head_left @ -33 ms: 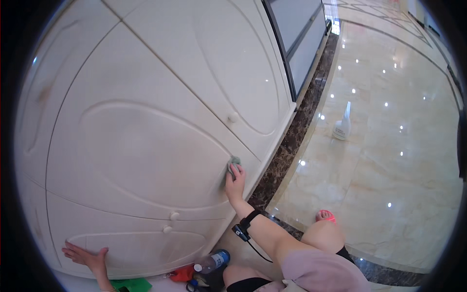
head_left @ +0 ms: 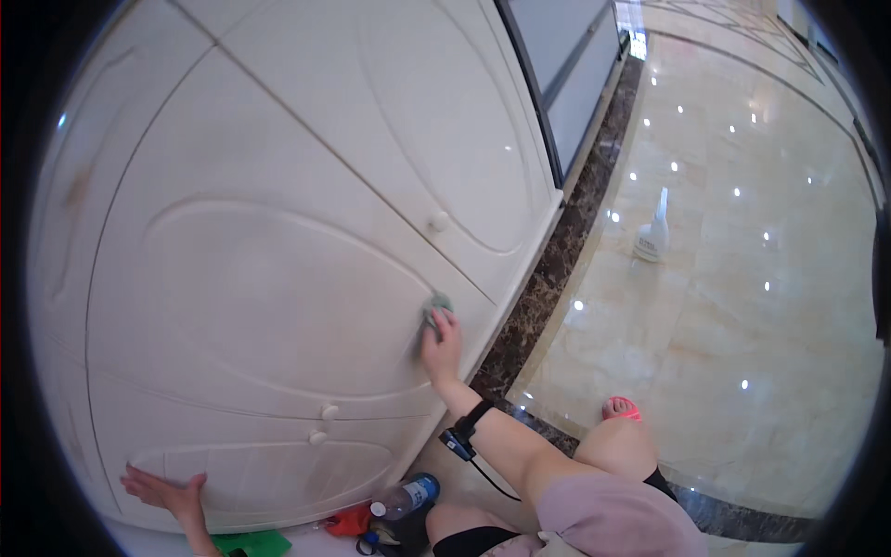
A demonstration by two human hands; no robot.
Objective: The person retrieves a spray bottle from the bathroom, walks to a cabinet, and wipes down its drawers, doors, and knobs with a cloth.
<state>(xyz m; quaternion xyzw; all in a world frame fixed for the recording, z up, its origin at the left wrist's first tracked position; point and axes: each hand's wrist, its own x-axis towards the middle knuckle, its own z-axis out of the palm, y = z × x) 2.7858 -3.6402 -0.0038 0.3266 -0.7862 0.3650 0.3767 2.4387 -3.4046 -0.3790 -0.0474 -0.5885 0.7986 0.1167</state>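
Observation:
A small grey-green cloth [head_left: 436,308] is pressed against a white cabinet door [head_left: 269,288] by my right hand [head_left: 442,345]. The fingers are bent over the cloth, at the right end of the door's raised oval moulding. My left hand [head_left: 169,492] lies against the lower white panel [head_left: 260,473] at the lower left, fingers stretched out and holding nothing. Between the hands, two round white knobs sit near the seam: the upper knob [head_left: 329,412] and the lower knob [head_left: 317,437].
On the shiny tiled floor [head_left: 705,325] to the right stands a white bottle with a long nozzle [head_left: 652,239]. Beside my knee lie a clear bottle with a blue label [head_left: 406,498], a red item [head_left: 349,522] and a green cloth-like piece [head_left: 252,543]. Dark marble [head_left: 557,269] borders the cabinet.
My right hand and the cloth have shifted slightly to the left along the door. My left hand stays spread at about the same place on the lower panel.

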